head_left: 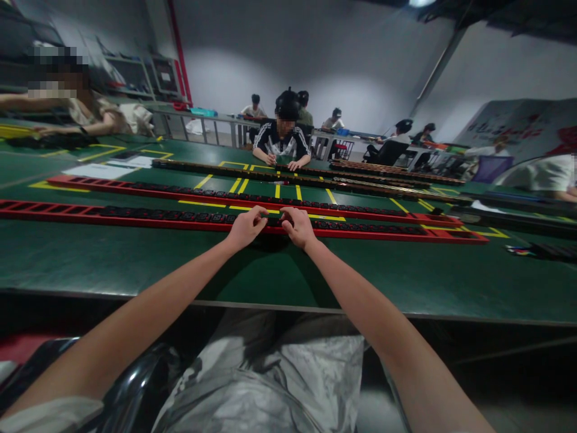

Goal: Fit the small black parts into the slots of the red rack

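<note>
Both hands are at the nearer red strip (198, 225), a long narrow tray lined with black square pieces (175, 216). My left hand (247, 228) has curled fingers and a bent thumb at the strip's middle. Just to its right is my right hand (299, 226), fingers bent the same way. A short dark stretch of the strip shows between the two hands. Whatever lies under the fingertips is too small and dark to make out. Behind runs a second red strip (97, 186), also filled with black pieces.
The green table (180, 267) carries yellow tape lines. Long dark rails (243, 174) lie farther back, near a co-worker (283, 137) seated opposite. White papers (99, 171) are at left. A bundle of black cables (547, 251) lies at right. Other people sit around.
</note>
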`<action>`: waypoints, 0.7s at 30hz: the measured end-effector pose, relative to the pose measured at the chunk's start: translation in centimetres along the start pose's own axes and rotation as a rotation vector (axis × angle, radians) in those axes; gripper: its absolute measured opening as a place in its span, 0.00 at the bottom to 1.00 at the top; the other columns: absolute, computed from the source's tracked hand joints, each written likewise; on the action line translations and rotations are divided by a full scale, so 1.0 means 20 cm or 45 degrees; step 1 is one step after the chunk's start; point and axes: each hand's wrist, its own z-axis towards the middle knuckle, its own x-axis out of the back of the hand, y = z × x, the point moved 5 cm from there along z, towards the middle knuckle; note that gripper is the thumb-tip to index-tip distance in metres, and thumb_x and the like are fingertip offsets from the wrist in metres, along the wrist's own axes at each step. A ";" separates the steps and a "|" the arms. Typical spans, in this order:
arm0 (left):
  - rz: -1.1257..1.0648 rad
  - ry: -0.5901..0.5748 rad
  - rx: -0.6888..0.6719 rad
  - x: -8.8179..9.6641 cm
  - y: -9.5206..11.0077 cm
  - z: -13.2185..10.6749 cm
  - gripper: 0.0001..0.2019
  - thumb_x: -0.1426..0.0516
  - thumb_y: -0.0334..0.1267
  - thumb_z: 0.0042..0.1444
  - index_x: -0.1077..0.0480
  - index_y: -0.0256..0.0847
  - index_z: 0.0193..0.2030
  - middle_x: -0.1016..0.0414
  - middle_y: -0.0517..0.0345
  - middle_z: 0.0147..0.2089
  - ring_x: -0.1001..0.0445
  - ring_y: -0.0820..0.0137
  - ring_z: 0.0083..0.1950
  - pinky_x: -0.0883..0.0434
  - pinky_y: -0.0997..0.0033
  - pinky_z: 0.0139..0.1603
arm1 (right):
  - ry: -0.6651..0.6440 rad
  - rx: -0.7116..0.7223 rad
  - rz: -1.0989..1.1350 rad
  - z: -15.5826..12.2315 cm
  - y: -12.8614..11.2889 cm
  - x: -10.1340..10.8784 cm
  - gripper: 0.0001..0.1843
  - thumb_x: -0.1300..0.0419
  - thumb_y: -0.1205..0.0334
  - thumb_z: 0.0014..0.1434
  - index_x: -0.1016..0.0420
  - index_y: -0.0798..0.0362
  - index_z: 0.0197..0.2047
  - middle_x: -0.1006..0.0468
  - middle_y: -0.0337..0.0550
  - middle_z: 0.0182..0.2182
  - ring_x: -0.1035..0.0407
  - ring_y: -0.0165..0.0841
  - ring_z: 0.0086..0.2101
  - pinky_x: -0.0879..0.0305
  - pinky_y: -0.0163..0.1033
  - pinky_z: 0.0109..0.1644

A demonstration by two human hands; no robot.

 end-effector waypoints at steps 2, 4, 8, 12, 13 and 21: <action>0.056 0.029 -0.001 0.01 0.00 0.00 0.09 0.46 0.39 0.59 0.30 0.40 0.44 0.31 0.63 0.26 0.32 0.72 0.27 0.36 0.72 0.33 | -0.002 0.008 0.004 0.00 0.00 0.00 0.44 0.64 0.27 0.61 0.28 0.54 0.54 0.21 0.49 0.38 0.31 0.43 0.40 0.45 0.48 0.50; 0.104 0.022 -0.005 0.00 0.00 0.00 0.09 0.46 0.38 0.59 0.29 0.40 0.44 0.29 0.62 0.28 0.32 0.71 0.28 0.36 0.71 0.34 | -0.005 0.023 0.011 0.00 -0.01 0.00 0.44 0.66 0.28 0.62 0.28 0.54 0.54 0.22 0.49 0.38 0.31 0.43 0.41 0.45 0.48 0.50; 0.183 0.011 -0.044 -0.02 0.00 0.01 0.08 0.46 0.35 0.59 0.29 0.40 0.43 0.26 0.58 0.33 0.29 0.68 0.33 0.33 0.69 0.38 | 0.007 0.049 0.021 0.00 -0.01 0.01 0.43 0.70 0.31 0.65 0.29 0.55 0.54 0.22 0.49 0.38 0.31 0.42 0.41 0.45 0.48 0.50; 0.211 -0.013 -0.096 -0.02 0.02 0.01 0.08 0.47 0.33 0.59 0.29 0.40 0.42 0.24 0.55 0.39 0.27 0.66 0.38 0.32 0.67 0.41 | -0.019 0.047 0.010 -0.01 -0.02 0.01 0.42 0.71 0.33 0.66 0.30 0.55 0.54 0.22 0.50 0.38 0.31 0.42 0.41 0.45 0.47 0.51; 0.232 -0.023 -0.110 -0.02 0.03 0.01 0.08 0.48 0.32 0.59 0.28 0.40 0.42 0.24 0.54 0.39 0.27 0.65 0.40 0.32 0.66 0.42 | -0.032 0.040 0.000 -0.01 -0.01 0.00 0.42 0.71 0.33 0.66 0.30 0.55 0.54 0.22 0.50 0.39 0.31 0.42 0.42 0.45 0.47 0.51; 0.571 -0.074 -0.135 -0.03 0.06 0.01 0.11 0.47 0.33 0.59 0.27 0.43 0.46 0.26 0.52 0.48 0.30 0.59 0.52 0.37 0.55 0.56 | -0.019 0.005 -0.018 -0.01 0.00 -0.01 0.44 0.73 0.33 0.65 0.29 0.54 0.54 0.22 0.50 0.39 0.31 0.42 0.42 0.44 0.46 0.52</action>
